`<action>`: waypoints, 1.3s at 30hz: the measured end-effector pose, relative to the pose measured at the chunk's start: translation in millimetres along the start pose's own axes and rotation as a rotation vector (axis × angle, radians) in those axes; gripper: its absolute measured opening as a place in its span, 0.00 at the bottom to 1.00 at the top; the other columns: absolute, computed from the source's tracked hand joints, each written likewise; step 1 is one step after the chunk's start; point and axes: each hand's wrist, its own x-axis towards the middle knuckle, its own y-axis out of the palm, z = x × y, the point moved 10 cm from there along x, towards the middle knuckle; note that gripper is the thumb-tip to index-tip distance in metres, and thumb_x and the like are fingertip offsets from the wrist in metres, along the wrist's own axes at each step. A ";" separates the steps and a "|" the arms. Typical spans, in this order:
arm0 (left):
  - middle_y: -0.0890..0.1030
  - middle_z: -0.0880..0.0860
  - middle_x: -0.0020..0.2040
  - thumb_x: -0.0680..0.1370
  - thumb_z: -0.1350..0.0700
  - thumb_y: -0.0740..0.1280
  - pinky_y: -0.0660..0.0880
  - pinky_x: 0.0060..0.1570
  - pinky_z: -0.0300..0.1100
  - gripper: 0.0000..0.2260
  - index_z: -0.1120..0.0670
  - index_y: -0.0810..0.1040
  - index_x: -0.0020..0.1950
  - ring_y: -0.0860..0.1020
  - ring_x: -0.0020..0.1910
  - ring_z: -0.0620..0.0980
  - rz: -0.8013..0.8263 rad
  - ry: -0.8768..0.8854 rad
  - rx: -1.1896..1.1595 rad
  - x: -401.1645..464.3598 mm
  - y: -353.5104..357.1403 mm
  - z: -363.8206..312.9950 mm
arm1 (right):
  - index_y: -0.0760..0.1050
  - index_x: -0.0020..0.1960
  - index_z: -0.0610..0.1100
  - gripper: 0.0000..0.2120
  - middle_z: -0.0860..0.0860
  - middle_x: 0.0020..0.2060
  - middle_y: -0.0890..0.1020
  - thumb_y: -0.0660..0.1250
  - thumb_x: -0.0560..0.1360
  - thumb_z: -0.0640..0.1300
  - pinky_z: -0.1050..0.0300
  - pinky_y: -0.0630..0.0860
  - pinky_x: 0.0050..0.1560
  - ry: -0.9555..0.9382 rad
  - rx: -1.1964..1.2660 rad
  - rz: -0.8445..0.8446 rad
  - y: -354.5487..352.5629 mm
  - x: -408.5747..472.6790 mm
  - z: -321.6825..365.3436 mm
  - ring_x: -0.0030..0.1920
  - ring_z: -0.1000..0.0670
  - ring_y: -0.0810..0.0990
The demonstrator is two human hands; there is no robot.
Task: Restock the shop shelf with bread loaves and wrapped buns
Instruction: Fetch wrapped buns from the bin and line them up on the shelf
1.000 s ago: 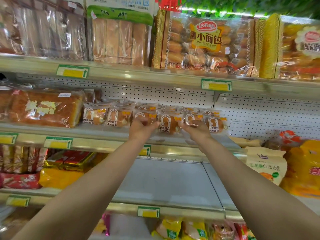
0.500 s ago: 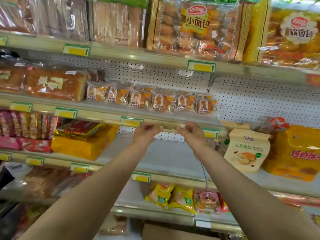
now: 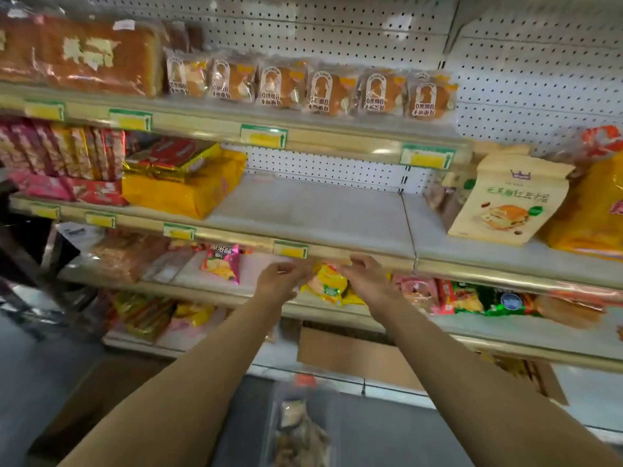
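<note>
My left hand (image 3: 281,281) and my right hand (image 3: 365,279) are both loosely curled and hold nothing, close together in front of a shelf edge (image 3: 337,254). The wrapped buns (image 3: 310,89) stand in a row well above my hands, beside the bread loaf (image 3: 84,59). I judge them light, soft and easy to crush, with slippery film; better hold by the sides. The yellow snack bags (image 3: 325,286) lie just behind my fingers.
</note>
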 end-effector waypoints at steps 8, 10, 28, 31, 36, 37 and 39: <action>0.77 0.53 0.41 0.76 0.56 0.76 0.73 0.32 0.36 0.09 0.55 0.76 0.48 0.76 0.35 0.45 0.091 -0.241 0.063 17.2 2.1 119.7 | 0.74 0.67 0.45 0.24 0.49 0.59 0.79 0.74 0.75 0.52 0.46 0.76 0.63 0.252 -0.051 0.021 35.0 -6.5 -117.7 0.60 0.45 0.79; 0.80 0.54 0.52 0.76 0.54 0.75 0.79 0.45 0.42 0.13 0.56 0.78 0.58 0.79 0.46 0.47 0.087 -0.294 0.088 20.1 -3.5 152.9 | 0.74 0.68 0.45 0.23 0.49 0.57 0.80 0.73 0.75 0.50 0.48 0.77 0.62 0.341 -0.057 0.035 45.2 -10.7 -150.5 0.57 0.46 0.80; 0.81 0.55 0.46 0.78 0.54 0.72 0.73 0.40 0.39 0.12 0.58 0.81 0.59 0.78 0.43 0.48 0.055 -0.622 0.171 66.2 -29.2 472.2 | 0.76 0.66 0.37 0.22 0.40 0.54 0.82 0.70 0.77 0.49 0.43 0.79 0.59 0.801 -0.096 0.138 173.7 -34.7 -466.6 0.49 0.43 0.81; 0.83 0.56 0.53 0.76 0.51 0.75 0.76 0.41 0.41 0.15 0.57 0.81 0.59 0.81 0.50 0.50 0.060 -0.630 0.199 74.2 -31.1 522.7 | 0.76 0.65 0.37 0.22 0.47 0.44 0.81 0.72 0.77 0.49 0.45 0.79 0.56 0.846 -0.115 0.125 188.0 -37.6 -517.3 0.45 0.45 0.81; 0.85 0.55 0.52 0.73 0.50 0.77 0.79 0.48 0.44 0.11 0.52 0.80 0.50 0.82 0.47 0.48 0.056 -0.606 0.270 85.7 -36.2 593.1 | 0.75 0.68 0.42 0.23 0.51 0.44 0.80 0.72 0.76 0.50 0.47 0.80 0.59 0.951 -0.074 0.121 214.3 -45.6 -597.3 0.50 0.45 0.81; 0.84 0.56 0.53 0.74 0.51 0.77 0.79 0.47 0.44 0.11 0.53 0.81 0.52 0.81 0.47 0.49 0.054 -0.605 0.277 88.4 -37.3 610.6 | 0.76 0.68 0.42 0.23 0.52 0.43 0.80 0.71 0.77 0.50 0.46 0.79 0.60 0.966 -0.062 0.125 221.3 -46.9 -612.4 0.50 0.45 0.81; 0.84 0.54 0.53 0.74 0.50 0.76 0.79 0.47 0.42 0.16 0.55 0.80 0.57 0.82 0.50 0.49 0.054 -0.633 0.263 88.7 -37.8 632.4 | 0.78 0.64 0.41 0.19 0.51 0.42 0.80 0.71 0.76 0.49 0.46 0.79 0.60 0.988 -0.032 0.119 231.4 -47.9 -635.6 0.46 0.48 0.81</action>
